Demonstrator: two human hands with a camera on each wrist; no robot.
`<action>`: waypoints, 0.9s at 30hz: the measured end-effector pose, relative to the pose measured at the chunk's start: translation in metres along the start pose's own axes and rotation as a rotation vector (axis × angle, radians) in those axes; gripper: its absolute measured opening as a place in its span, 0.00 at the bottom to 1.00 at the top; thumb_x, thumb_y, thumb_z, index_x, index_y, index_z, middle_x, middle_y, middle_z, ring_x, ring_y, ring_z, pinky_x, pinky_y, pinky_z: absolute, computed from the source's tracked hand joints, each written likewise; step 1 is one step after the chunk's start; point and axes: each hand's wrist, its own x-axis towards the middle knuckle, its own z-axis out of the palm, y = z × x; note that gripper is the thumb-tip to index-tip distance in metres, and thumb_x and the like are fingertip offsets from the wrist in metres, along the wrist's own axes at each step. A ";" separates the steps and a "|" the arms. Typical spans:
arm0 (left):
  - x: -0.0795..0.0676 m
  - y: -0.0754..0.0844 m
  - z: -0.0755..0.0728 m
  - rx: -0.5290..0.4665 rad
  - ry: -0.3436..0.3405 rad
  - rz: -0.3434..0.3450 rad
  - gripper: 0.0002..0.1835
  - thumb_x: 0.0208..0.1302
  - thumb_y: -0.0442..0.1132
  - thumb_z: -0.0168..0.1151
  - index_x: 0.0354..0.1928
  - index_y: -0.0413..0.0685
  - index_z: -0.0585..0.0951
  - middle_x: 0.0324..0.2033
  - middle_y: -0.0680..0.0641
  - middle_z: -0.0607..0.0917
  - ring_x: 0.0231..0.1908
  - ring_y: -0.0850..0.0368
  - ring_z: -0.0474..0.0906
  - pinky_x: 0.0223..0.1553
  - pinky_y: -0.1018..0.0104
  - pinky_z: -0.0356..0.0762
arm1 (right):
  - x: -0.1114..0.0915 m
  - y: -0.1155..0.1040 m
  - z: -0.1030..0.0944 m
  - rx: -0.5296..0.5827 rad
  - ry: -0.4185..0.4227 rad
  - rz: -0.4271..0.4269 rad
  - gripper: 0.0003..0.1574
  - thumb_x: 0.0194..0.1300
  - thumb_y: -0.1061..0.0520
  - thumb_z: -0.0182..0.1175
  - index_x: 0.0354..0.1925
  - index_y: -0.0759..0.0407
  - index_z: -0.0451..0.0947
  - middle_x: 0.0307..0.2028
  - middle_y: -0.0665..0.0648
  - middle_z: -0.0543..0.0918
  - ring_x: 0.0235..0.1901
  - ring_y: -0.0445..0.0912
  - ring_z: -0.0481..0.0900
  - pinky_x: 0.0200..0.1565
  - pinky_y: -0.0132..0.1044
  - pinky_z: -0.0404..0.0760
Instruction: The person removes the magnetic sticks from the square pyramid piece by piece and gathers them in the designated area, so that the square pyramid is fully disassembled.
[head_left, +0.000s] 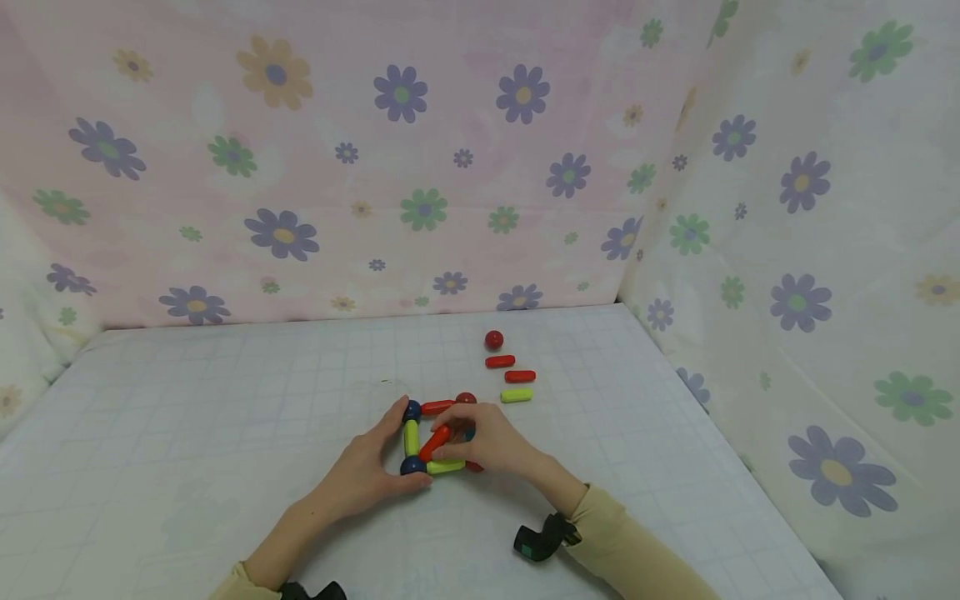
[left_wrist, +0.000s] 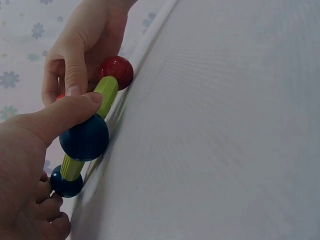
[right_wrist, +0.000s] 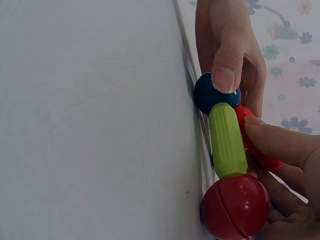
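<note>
While a white table [head_left: 187, 467] lies beneath, the left hand [head_left: 360, 471], thumb and fingers set wide, grips the left side of a ball-and-stick frame [head_left: 412, 437]; the right hand [head_left: 491, 435] pinches a slanted red stick [head_left: 433, 445] between thumb and fingers. Its near end lies at the frame's near left blue ball [head_left: 413, 465]. Only the head view shows three loose sticks [head_left: 520, 377] and a loose red ball [head_left: 493, 340] farther back.

the red ball [right_wrist: 235, 207] and the blue ball [left_wrist: 86, 141] look like smooth, glossy plastic. the grooved yellow-green rod [right_wrist: 227, 140] looks like plastic with a softer sheen. the flowered backdrop [head_left: 315, 171] looks like matt cloth.
</note>
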 end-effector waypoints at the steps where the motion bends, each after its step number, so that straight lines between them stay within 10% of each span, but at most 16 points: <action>1: 0.000 0.000 0.000 0.000 0.000 0.002 0.61 0.49 0.60 0.77 0.80 0.57 0.51 0.76 0.46 0.60 0.75 0.43 0.57 0.69 0.37 0.62 | 0.000 0.000 0.000 -0.001 0.000 -0.002 0.19 0.59 0.53 0.74 0.48 0.53 0.84 0.37 0.44 0.84 0.38 0.41 0.80 0.41 0.30 0.80; 27: 0.000 0.000 0.001 -0.003 -0.002 -0.008 0.61 0.48 0.60 0.77 0.80 0.58 0.51 0.76 0.47 0.60 0.76 0.44 0.56 0.69 0.35 0.61 | -0.001 0.000 0.001 -0.030 0.006 0.028 0.16 0.58 0.51 0.74 0.44 0.51 0.84 0.35 0.43 0.83 0.37 0.40 0.78 0.41 0.30 0.79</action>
